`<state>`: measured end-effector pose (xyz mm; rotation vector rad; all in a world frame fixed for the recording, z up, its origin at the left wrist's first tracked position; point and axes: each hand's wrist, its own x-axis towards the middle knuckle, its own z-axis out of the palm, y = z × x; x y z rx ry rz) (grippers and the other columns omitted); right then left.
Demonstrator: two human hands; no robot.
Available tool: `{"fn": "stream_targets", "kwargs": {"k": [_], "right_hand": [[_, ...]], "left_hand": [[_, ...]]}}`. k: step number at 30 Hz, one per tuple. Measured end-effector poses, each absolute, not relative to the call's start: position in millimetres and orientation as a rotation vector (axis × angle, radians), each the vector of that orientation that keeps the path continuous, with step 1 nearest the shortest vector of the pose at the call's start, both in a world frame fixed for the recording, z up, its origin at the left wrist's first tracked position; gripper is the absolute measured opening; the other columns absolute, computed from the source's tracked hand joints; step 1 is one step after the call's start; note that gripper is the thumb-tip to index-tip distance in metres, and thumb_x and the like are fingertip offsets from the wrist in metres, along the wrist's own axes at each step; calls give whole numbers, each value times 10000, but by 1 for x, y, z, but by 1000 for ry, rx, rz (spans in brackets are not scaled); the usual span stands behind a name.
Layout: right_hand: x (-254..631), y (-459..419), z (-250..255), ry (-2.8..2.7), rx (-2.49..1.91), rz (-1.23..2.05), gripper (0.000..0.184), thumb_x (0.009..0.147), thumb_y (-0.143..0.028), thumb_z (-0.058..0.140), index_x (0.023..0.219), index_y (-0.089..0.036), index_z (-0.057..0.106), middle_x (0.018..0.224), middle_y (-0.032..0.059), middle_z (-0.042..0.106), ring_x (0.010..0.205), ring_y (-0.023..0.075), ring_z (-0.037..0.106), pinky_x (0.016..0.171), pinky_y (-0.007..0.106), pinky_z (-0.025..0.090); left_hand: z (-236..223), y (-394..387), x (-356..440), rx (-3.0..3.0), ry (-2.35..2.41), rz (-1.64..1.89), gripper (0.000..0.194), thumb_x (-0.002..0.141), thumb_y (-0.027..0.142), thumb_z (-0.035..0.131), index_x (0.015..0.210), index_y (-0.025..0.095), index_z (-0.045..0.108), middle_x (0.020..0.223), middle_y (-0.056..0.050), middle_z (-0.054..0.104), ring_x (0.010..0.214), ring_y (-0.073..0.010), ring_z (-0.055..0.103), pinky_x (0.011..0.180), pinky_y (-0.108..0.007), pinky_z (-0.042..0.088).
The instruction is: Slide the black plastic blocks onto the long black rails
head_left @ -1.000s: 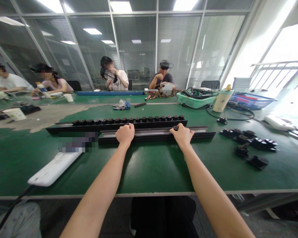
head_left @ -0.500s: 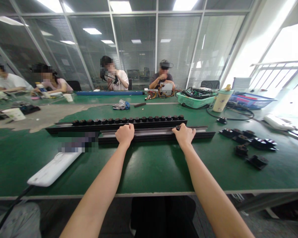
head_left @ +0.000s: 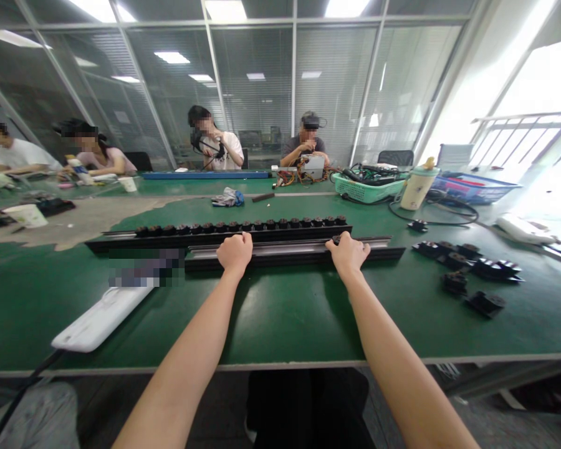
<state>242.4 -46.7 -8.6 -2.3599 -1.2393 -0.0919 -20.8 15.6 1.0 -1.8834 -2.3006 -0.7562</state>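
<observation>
A long black rail [head_left: 290,257] with a pale inner channel lies crosswise on the green table in front of me. Toward its left part, my left hand [head_left: 235,252] is closed over it, fingertips hidden behind. My right hand [head_left: 350,254] is closed near the rail's right part, thumb and fingers around a small black fitting [head_left: 336,239] set at the channel; most of that fitting is covered. Just behind lies a second black rail [head_left: 215,237], carrying a row of several similar round-topped black fittings.
Several loose black fittings [head_left: 453,260] lie to the right. A white power strip [head_left: 105,315] with a blurred-out object on its far end is at left. Farther back are a green basket [head_left: 369,189], a cream tumbler [head_left: 417,189], a crumpled cloth [head_left: 227,197] and several people seated.
My right hand has shifted very slightly to the right. My left hand and both rails look unmoved. Across the table, a person's arms and head have moved a little.
</observation>
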Motion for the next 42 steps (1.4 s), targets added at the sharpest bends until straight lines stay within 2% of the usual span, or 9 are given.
{"fn": "stream_targets", "kwargs": {"k": [9,15,26,32,38,42], "right_hand": [[247,-43,-11,-1216,-2344,-55,379,962,-411,548,1191,-132,663,1077,201,774,1132,356,691,1054,452,305],[249,-42,-10,-1241,-2368,-34,388,959,-407,548,1189,-107,632,1080,229,767,1099,360,708,1037,463,317],[284,-37,-7,-1450,-2295,146,299,928,-464,603,1107,-224,617,1079,103,764,1067,311,687,977,454,347],[303,-43,-30,-1572,-2041,34,333,953,-574,567,988,-243,570,970,51,751,985,281,688,971,409,341],[301,-46,-39,-1558,-2000,-26,365,985,-579,528,1072,-229,581,995,83,764,1004,277,695,1002,398,320],[303,-44,-42,-1566,-1936,-37,443,984,-645,507,1082,-224,604,958,78,763,1001,279,698,1023,407,304]], "left_hand": [[1,15,-21,-1886,-2304,-746,605,1039,423,297,1031,151,838,1021,-211,792,1006,-354,749,868,-416,542],[1,15,-21,-1895,-2301,-771,600,1038,417,305,1028,147,840,1020,-213,792,1007,-360,752,874,-424,546],[2,15,-22,-1892,-2312,-751,600,1035,410,309,1060,136,842,1040,-226,789,1023,-365,752,884,-430,551],[1,15,-22,-1886,-2298,-768,597,1032,413,314,1033,138,844,1016,-217,791,1003,-371,753,869,-435,552],[0,17,-22,-1883,-2292,-781,595,1041,418,310,1029,143,838,1008,-217,790,997,-360,751,878,-430,550],[0,17,-22,-1881,-2292,-769,594,1041,418,315,1034,136,837,1008,-220,789,997,-361,752,880,-427,550]]}}
